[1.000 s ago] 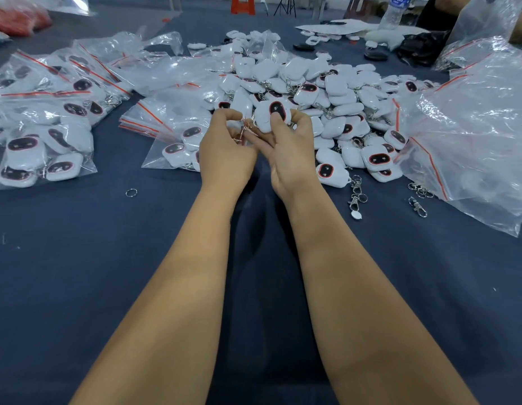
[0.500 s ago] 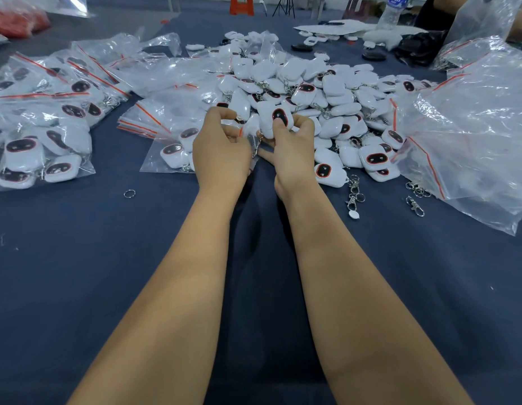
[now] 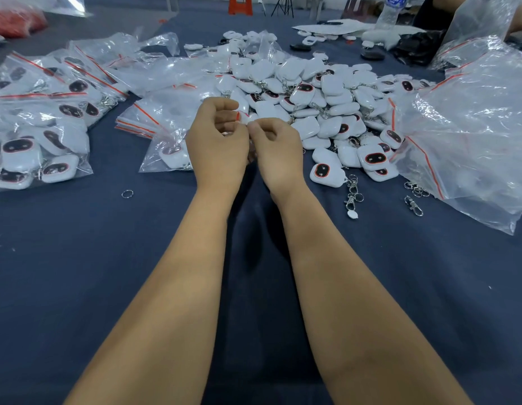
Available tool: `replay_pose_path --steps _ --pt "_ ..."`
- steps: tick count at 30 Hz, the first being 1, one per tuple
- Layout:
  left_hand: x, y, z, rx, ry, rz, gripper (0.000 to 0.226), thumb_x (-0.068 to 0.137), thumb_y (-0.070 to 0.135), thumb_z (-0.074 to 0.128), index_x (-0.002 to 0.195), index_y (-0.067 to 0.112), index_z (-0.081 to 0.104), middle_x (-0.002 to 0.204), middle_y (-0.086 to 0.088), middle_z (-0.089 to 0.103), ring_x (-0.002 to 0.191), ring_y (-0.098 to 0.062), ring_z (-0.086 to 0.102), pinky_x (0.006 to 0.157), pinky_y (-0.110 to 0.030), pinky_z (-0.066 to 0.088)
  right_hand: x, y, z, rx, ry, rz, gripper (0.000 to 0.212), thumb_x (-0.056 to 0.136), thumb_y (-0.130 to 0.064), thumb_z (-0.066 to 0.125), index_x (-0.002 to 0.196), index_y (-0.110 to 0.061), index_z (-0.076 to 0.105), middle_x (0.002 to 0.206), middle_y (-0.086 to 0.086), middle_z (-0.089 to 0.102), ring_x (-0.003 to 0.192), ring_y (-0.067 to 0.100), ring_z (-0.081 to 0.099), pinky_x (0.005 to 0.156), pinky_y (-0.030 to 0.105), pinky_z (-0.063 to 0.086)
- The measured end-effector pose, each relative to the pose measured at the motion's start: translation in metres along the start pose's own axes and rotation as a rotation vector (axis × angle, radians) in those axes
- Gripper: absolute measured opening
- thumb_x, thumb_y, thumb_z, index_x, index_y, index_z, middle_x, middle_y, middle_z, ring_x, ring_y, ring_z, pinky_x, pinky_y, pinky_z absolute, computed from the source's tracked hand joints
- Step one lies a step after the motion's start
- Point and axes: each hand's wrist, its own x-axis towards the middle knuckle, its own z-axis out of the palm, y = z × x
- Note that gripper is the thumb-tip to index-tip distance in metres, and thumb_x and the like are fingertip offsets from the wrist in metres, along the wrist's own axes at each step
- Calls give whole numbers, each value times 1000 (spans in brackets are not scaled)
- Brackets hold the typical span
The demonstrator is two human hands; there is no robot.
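Blue cloth is covering the table, and both hands are meeting near its middle, just in front of a pile of white key fobs. The left hand and the right hand are curling their fingers, tips together, pinching a small white piece with a red edge between them; the fingers are hiding most of it. A clear bag is lying just left of the left hand. A loose ring is lying toward the left edge, and metal clips toward the right.
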Motion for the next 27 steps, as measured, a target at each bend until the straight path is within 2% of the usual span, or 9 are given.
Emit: replay_pose_path --steps 4,6,10,13,16,18,21,24,27 --pt "-1 1 0 -13 -7 1 32 78 -5 53 91 24 60 84 9 63 69 1 56 69 -12 49 -3 0 2 -158 -30 -99 22 97 -12 54 92 3 69 80 18 69 70 28 58 75 44 54" --pt "-1 2 0 -11 -11 10 32 78 -5 53 91 23 60 84 8 64 69 1 56 68 -13 49 -3 2 1 -121 -9 -61 8 94 -9 57 97 -10 65 79 5 69 74 20 64 73 34 54" --pt "-2 1 1 -1 -35 16 30 79 -3 54 92 23 60 86 8 64 72 0 57 72 -18 52 -3 6 0 -123 -101 -44 18 91 1 49 94 -15 57 80 3 70 68 6 60 62 19 48" --pt "0 0 1 -11 -27 12 26 81 -1 58 92 23 61 84 9 64 73 -3 59 73 -21 54 -5 2 2 52 -171 27 23 94 -1 50 89 -24 50 94 14 74 79 19 65 67 30 52" --pt "2 -4 2 12 -50 5 25 82 -1 57 94 21 62 86 9 64 74 -2 58 74 -19 53 -6 -1 1 59 -117 31 20 91 -3 52 93 -23 49 84 5 73 72 16 64 63 28 52" --pt "2 -6 3 56 -74 9 27 80 -2 55 92 22 62 87 12 64 71 3 56 72 -14 50 -5 -1 -1 -240 22 -67 22 87 -5 51 103 -19 52 90 -1 69 87 18 62 82 36 50" --pt "4 -12 4 149 -133 -11 27 81 -2 55 90 22 63 85 14 63 66 7 54 63 -7 43 -1 4 -6 -816 288 -143 34 85 -21 54 119 -19 53 134 5 51 132 26 36 110 48 18" --pt "2 -17 7 351 -212 16 24 83 4 53 93 23 65 90 8 66 78 -4 60 67 -16 43 1 3 -12 -947 307 -44 47 85 -26 55 131 -18 44 160 15 9 149 34 -1 109 68 0" --pt "2 -20 7 584 -237 97 23 85 9 53 99 20 67 100 2 67 93 -17 60 71 -27 40 4 3 -18 -1039 221 65 51 88 -27 49 137 -16 38 162 21 -4 149 39 -8 101 81 1"
